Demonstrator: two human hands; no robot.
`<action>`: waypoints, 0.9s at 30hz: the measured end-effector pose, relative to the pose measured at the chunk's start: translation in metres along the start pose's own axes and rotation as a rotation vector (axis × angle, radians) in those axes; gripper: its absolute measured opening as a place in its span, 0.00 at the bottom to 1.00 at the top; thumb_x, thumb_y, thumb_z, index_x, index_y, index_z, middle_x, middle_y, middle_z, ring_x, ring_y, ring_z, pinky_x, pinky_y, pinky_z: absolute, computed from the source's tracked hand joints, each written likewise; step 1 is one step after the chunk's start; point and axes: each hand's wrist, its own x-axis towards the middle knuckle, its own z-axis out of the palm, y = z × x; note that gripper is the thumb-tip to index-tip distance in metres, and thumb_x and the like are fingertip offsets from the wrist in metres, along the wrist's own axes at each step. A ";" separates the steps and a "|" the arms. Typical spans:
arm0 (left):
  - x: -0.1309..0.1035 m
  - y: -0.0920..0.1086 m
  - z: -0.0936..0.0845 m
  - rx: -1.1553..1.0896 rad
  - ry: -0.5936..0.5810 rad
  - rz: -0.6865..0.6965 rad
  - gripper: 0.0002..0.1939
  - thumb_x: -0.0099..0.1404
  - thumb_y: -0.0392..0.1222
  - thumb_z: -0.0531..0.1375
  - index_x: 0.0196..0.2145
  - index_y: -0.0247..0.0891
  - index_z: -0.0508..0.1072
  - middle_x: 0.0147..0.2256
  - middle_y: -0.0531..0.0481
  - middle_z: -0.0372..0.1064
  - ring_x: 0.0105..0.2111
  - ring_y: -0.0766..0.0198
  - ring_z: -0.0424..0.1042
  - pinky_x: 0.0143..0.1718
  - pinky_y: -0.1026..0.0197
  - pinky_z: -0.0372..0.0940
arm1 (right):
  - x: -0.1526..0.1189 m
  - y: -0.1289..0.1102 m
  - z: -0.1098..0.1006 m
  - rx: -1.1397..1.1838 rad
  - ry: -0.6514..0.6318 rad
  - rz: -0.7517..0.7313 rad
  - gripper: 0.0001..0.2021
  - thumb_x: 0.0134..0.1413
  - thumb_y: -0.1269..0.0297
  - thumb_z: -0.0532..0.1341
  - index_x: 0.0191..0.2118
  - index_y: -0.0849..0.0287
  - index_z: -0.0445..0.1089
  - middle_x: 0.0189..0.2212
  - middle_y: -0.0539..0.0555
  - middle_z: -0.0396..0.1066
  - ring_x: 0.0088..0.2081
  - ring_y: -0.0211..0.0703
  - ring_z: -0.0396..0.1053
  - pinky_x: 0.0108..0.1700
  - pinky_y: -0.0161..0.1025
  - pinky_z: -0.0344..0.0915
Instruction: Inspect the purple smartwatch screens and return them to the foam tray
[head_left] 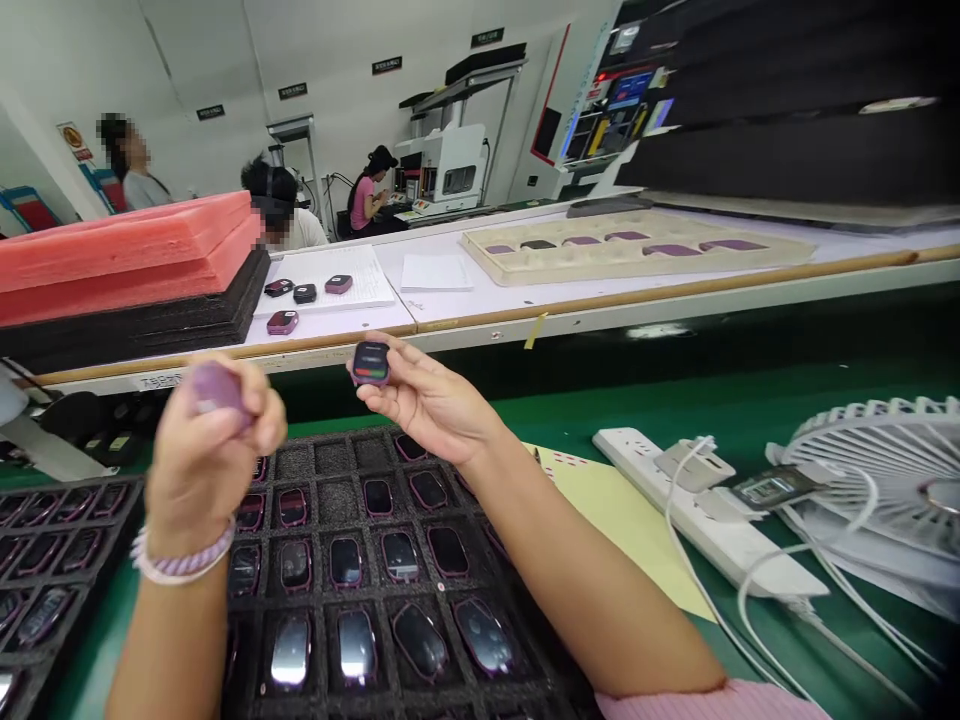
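Blurred by motion, my left hand (pixel 206 440) is closed around a purple watch case (pixel 218 392), raised above the left part of a black foam tray (pixel 334 504). My right hand (pixel 427 400) pinches a smartwatch (pixel 370 364) by its edges, its lit screen showing a red and a green patch. Both hands are in the air, apart from each other. Purple-framed watches (pixel 346 562) lie in the tray's compartments below; a few compartments near its far side hold none. My forearms hide parts of the tray.
A second watch tray (pixel 112 545) lies at left. Red foam (pixel 127 255), loose watches (pixel 283 322) and a cream tray (pixel 495 262) sit on the shelf. At right are a power strip (pixel 705 510), cables and a white fan (pixel 885 480). People sit and stand beyond.
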 end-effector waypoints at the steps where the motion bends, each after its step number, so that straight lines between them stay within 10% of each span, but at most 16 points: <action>1: 0.003 -0.010 0.003 0.022 -0.003 -0.070 0.21 0.53 0.42 0.74 0.35 0.40 0.65 0.27 0.58 0.63 0.20 0.70 0.64 0.19 0.69 0.60 | -0.001 0.001 -0.001 -0.022 -0.036 0.009 0.09 0.69 0.72 0.62 0.51 0.58 0.69 0.38 0.55 0.78 0.32 0.40 0.79 0.37 0.33 0.78; 9: 0.023 -0.075 -0.002 0.520 0.086 -0.276 0.22 0.51 0.45 0.71 0.39 0.34 0.69 0.27 0.54 0.66 0.20 0.72 0.60 0.16 0.71 0.56 | -0.007 0.004 0.000 -0.141 -0.046 0.024 0.16 0.56 0.72 0.68 0.50 0.58 0.71 0.42 0.55 0.77 0.31 0.37 0.74 0.36 0.33 0.73; 19: 0.025 -0.076 -0.002 0.223 0.030 -0.197 0.37 0.55 0.39 0.70 0.60 0.36 0.63 0.40 0.47 0.72 0.29 0.67 0.73 0.30 0.67 0.71 | -0.007 0.007 -0.001 -0.248 -0.030 -0.019 0.24 0.46 0.74 0.70 0.51 0.57 0.70 0.40 0.53 0.77 0.30 0.37 0.73 0.35 0.34 0.70; 27: 0.024 -0.074 0.000 0.240 0.036 -0.094 0.28 0.56 0.36 0.69 0.53 0.37 0.66 0.39 0.49 0.73 0.27 0.68 0.75 0.30 0.67 0.74 | -0.008 0.007 0.001 -0.257 -0.066 -0.060 0.25 0.45 0.74 0.71 0.51 0.57 0.69 0.40 0.53 0.77 0.28 0.36 0.72 0.33 0.32 0.68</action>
